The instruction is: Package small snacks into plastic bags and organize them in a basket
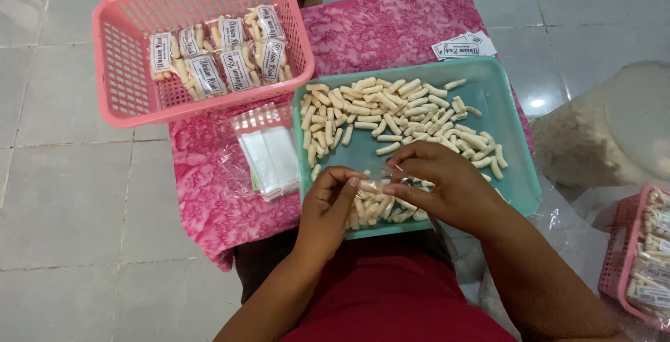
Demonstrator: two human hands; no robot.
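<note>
Both hands (391, 192) hold a clear bag (371, 187) over the snack tray (520, 167).

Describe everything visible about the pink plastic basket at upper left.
The pink plastic basket is rectangular, with latticed walls and a solid rolled rim. It sits upright, partly on the pink patterned cloth and partly over the grey tiled floor. Inside, toward its right end, lie several small clear labelled packets of pale stick snacks; its left part shows bare mesh. Neither hand touches it.

Soft even daylight, floor glare (537, 102), perhaps slight blur.
</note>
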